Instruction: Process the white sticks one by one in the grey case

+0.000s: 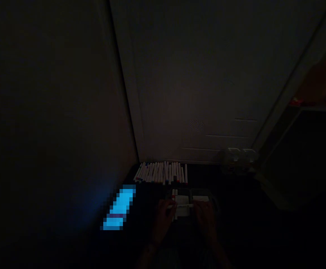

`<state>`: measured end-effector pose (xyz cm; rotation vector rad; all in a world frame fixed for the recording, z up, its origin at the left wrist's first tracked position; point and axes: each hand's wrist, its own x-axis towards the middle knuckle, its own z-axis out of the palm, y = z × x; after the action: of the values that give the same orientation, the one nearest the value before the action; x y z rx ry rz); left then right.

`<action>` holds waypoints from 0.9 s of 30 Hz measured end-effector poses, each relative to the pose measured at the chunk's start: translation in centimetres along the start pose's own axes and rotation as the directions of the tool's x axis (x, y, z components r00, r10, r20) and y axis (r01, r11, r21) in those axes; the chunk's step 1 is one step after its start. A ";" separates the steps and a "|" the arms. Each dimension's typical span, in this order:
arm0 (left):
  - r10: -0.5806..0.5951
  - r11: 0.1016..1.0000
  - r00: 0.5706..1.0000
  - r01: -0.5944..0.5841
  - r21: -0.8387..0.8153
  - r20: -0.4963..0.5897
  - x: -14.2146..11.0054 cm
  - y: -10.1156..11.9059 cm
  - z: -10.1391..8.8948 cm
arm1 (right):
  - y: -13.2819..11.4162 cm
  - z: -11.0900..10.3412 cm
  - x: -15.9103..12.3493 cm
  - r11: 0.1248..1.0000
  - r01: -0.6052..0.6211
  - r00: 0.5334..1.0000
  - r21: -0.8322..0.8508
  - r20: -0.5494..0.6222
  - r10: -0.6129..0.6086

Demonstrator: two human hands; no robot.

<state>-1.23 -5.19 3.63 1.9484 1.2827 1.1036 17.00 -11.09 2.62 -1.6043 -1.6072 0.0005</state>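
The scene is very dark. A white marker (184,205) lies level between my two hands. My left hand (163,216) pinches its left end, and the fingers of my right hand (205,216) close on its right end. Beneath them is a clear divided box (191,220), whose left compartment holds a couple of upright-lying white markers (174,193) with a red band on one. Pale flat patches show in both compartments; I cannot tell what they are. Behind the box, several white markers (159,172) with coloured ends lie side by side in a row.
A glowing blue blurred screen (119,209) is left of my hands. Clear containers (240,158) stand at the back right. A pale panel (193,82) rises behind the dark table, and a wall (53,93) stands on the left.
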 end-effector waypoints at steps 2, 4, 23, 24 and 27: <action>0.010 1.000 1.000 -0.010 -0.005 -0.006 0.0 -0.1 0.1 | -0.3 -0.2 0.1 0.999 -0.021 1.000 0.029 0.004 0.021; 0.021 1.000 1.000 -0.021 -0.007 -0.006 0.0 -0.4 0.1 | -0.6 -0.4 0.1 0.998 -0.037 0.999 0.043 0.005 0.037; 0.017 1.000 1.000 -0.017 0.005 0.014 0.0 0.0 -0.1 | -0.7 -0.4 0.0 0.991 -0.117 0.993 0.072 0.012 0.116; 0.016 1.000 1.000 -0.016 -0.003 0.016 0.0 0.0 0.0 | -0.8 -0.4 0.0 0.989 -0.129 0.992 0.078 0.007 0.129; -0.011 1.000 1.000 0.012 -0.025 0.022 -0.1 -0.8 0.3 | -1.0 -0.5 0.0 0.982 -0.154 0.988 0.107 -0.002 0.156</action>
<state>-1.36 -5.01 2.83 1.9274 1.2615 1.0849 16.41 -11.53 3.51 -1.6390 -1.4459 0.1577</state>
